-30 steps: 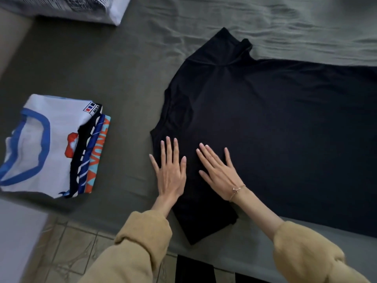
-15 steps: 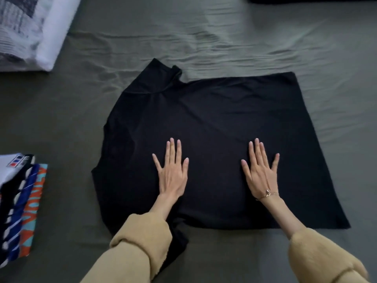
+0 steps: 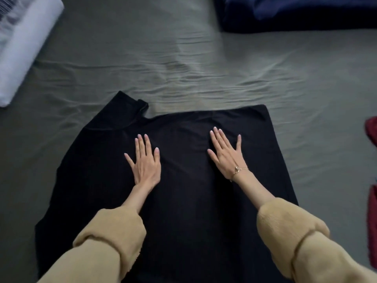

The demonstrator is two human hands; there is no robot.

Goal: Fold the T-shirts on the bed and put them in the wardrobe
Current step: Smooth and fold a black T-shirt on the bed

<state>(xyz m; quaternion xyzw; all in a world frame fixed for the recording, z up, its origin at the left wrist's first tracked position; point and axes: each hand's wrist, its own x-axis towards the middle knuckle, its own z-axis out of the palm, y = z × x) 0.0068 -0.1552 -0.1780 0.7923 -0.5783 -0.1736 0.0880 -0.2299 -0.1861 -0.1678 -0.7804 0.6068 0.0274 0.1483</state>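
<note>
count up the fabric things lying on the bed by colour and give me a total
Black: 1, the T-shirt
Navy: 1, cloth at the top right
Red: 1, cloth at the right edge
White: 1, bundle at the top left
Total: 4

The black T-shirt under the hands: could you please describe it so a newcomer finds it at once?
On the grey-green bed sheet, it lies nearest the person. Both hands, left hand and right hand, press flat on this black T-shirt, unlike the untouched navy bundle.
</note>
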